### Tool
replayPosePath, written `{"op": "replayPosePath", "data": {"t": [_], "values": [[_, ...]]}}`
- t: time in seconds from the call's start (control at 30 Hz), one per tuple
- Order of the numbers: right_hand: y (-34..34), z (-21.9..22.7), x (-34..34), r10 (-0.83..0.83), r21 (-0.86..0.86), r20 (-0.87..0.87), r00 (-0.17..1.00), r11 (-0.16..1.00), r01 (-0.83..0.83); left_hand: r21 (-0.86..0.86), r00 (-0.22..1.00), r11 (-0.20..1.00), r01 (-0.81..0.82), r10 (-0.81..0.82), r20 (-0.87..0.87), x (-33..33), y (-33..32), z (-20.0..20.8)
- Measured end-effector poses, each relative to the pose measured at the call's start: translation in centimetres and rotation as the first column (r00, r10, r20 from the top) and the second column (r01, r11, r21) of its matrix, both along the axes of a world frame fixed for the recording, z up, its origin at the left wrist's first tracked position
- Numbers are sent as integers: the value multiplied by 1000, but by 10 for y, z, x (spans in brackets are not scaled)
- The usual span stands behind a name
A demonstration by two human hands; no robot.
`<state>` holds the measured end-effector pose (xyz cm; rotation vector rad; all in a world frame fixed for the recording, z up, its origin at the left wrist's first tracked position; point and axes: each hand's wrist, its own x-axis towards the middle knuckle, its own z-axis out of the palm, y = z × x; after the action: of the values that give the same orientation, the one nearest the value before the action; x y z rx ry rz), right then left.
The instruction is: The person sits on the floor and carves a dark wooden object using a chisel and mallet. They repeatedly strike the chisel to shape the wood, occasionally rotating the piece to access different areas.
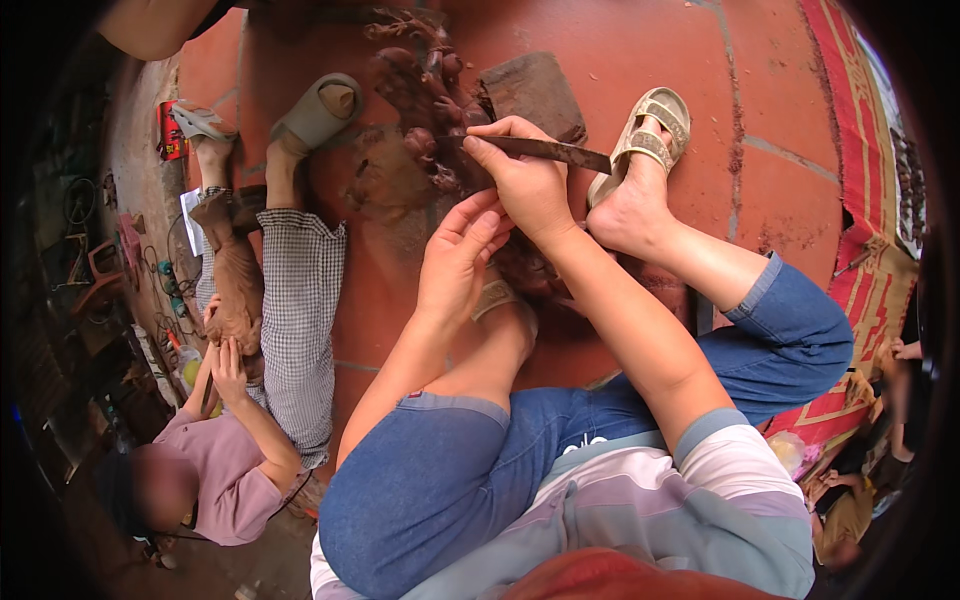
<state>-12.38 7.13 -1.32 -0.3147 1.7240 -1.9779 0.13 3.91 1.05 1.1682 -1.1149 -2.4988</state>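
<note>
A dark reddish-brown carving (pixel 445 105), knobbly and with branching ends, lies on the floor between my legs. My right hand (pixel 525 185) grips a flat file (pixel 550 151), dark and long, thumb and forefinger near its left end over the carving. The file's other end sticks out to the right beyond my knuckles. Just below, my left hand (pixel 458 255) is curled, thumb close to the bent fingers, at the near side of the carving. Its fingertips are partly covered by my right hand, so what they hold is hidden.
A brown wooden block (pixel 535 95) lies beyond my right hand. My sandalled right foot (pixel 650 150) is beside it. At left, a seated person (pixel 230 450) handles another brown carved piece (pixel 238 280). A red patterned mat (pixel 835 60) borders the tiles at right; cables and tools clutter the far left.
</note>
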Motion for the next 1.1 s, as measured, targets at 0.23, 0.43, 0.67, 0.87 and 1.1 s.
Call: {"op": "replayPosePath", "data": {"t": [0.23, 0.43, 0.67, 0.87, 1.1], "values": [[-1, 8, 10, -6, 29, 33, 999, 1000, 5, 11, 999, 1000, -11, 12, -36, 4, -1, -5], [-6, 4, 7, -27, 47, -105, 994, 998, 32, 4, 1000, 1000, -7, 7, -20, 2, 0, -2], [-1, 8, -1, -14, 47, -44, 999, 999, 16, 12, 1000, 1000, 2, -2, -23, 1, 0, -1], [0, 6, -5, 31, 3, -29, 999, 1000, -31, 15, 1000, 1000, 4, -3, -14, 2, 0, -2], [3, 7, -5, 76, -28, -6, 997, 997, -76, -2, 1000, 1000, 10, -10, 6, -1, 0, 1]]}}
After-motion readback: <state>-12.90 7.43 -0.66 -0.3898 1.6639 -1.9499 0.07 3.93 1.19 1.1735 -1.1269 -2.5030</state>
